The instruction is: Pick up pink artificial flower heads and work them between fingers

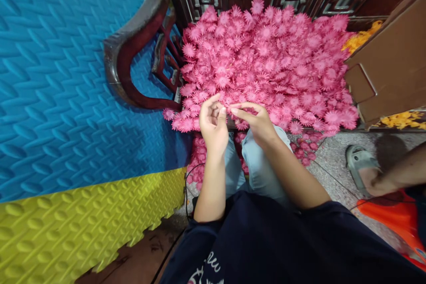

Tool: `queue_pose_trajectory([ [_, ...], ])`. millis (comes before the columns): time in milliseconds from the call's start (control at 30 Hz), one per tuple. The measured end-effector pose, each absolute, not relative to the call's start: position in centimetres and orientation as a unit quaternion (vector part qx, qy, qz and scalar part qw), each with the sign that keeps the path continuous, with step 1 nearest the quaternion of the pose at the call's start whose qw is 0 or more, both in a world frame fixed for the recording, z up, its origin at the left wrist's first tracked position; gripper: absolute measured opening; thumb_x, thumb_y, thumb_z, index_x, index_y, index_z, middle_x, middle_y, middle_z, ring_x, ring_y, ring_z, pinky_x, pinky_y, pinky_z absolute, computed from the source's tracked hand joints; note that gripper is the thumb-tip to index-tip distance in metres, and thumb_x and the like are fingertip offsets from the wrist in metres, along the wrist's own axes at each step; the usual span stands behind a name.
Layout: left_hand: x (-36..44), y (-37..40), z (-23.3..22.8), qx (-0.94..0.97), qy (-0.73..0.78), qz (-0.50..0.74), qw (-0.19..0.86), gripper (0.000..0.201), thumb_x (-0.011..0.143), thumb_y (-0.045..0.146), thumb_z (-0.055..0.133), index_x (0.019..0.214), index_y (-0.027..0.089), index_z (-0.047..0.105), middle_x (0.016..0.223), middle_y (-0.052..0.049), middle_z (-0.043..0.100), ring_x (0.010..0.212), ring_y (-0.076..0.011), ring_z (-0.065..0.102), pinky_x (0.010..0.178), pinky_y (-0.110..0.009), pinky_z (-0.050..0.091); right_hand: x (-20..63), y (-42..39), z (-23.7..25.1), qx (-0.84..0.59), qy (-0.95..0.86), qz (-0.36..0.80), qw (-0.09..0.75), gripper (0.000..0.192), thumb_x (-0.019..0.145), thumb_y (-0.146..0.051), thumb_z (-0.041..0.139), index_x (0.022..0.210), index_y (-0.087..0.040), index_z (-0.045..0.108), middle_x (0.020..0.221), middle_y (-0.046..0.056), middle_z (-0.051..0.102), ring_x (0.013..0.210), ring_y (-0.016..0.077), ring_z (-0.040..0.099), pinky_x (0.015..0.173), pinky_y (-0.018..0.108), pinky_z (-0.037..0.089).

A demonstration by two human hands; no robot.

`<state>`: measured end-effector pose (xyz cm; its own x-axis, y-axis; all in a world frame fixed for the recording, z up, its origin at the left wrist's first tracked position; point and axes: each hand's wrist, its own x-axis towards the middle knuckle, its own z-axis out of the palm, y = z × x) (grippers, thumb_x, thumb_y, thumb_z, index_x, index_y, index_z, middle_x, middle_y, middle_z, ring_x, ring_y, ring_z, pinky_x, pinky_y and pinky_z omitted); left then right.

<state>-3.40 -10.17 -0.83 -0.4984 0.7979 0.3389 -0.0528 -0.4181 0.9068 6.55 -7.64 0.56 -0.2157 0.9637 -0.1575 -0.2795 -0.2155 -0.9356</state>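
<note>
Left hand (213,125): fingers curled, grip pinching a small pink piece, barely visible, at the fingertips
Right hand (256,120): grip pinched on the same spot; fingertips meet
Pink flower heap (266,62): just beyond both hands, touching them; fills the wooden chair (133,49)

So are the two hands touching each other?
Touching. In the head view, the left hand and right hand meet at the fingertips, just above the pile of pink flowers.

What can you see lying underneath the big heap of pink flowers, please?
The heap of pink flowers covers whatever bears it. Only a dark wooden armrest shows beside it, and fallen flowers lie on the speckled floor below.
</note>
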Motion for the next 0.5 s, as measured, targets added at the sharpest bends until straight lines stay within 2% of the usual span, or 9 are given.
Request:
queue_pose_trajectory([
  [100,-3.5,-10.2,-1.2,0.397,0.468,0.742,0.27,0.027,0.08,0.035,0.067,0.101,0.019,0.061,0.075,0.001,0.053,0.069,-0.0077,0.05,0.066,-0.02,0.042,6.6,-7.4,0.5,-0.389,-0.342,0.731,0.445,0.018,0.06,-0.031,0.076,0.067,-0.018,0.065,0.063,-0.005,0.06,0.054,0.0067,0.05,0.055,0.022,0.042],
  [167,-3.9,-10.0,-1.6,0.379,0.484,0.748,0.248,0.025,0.081,0.033,0.064,0.101,0.019,0.059,0.08,0.001,0.055,0.073,-0.0085,0.053,0.07,-0.021,0.044,6.7,-7.1,0.2,-0.383,-0.299,0.753,0.443,0.025,0.059,-0.034,0.077,0.063,-0.018,0.058,0.056,-0.007,0.052,0.05,0.0059,0.047,0.05,0.022,0.037],
  [267,-5.5,-9.1,-2.5,0.326,0.531,0.762,0.177,0.016,0.085,0.026,0.059,0.099,0.019,0.055,0.089,-0.001,0.057,0.082,-0.01,0.056,0.078,-0.024,0.045,7.1,-6.4,-0.2,-0.415,-0.243,0.739,0.471,0.03,0.06,-0.034,0.078,0.065,-0.019,0.052,0.055,-0.008,0.047,0.047,0.0053,0.043,0.047,0.022,0.033],
  [333,-7.4,-7.8,-3.1,0.265,0.58,0.764,0.097,0.008,0.089,0.019,0.051,0.096,0.019,0.053,0.095,-0.001,0.056,0.088,-0.0098,0.056,0.084,-0.025,0.045,7.4,-5.8,-0.5,-0.44,-0.21,0.723,0.489,0.028,0.064,-0.032,0.075,0.069,-0.02,0.051,0.055,-0.008,0.046,0.048,0.0056,0.042,0.048,0.022,0.033],
  [400,-9.4,-6.3,-3.9,0.205,0.619,0.757,0.048,0.009,0.089,0.012,0.047,0.096,0.019,0.05,0.097,0.0,0.054,0.088,-0.0081,0.054,0.086,-0.025,0.044,7.8,-5.4,-0.6,-0.453,-0.189,0.719,0.492,0.023,0.068,-0.03,0.072,0.072,-0.02,0.051,0.055,-0.008,0.045,0.048,0.006,0.042,0.048,0.022,0.033],
  [500,-11.0,-4.7,-5.2,0.234,0.64,0.722,0.116,0.007,0.085,0.008,0.054,0.088,0.014,0.056,0.089,-0.002,0.059,0.084,-0.0086,0.056,0.09,-0.029,0.044,8.0,-5.2,-0.5,-0.458,-0.179,0.731,0.472,0.018,0.075,-0.029,0.067,0.075,-0.02,0.051,0.056,-0.008,0.045,0.048,0.0066,0.043,0.048,0.022,0.033],
])
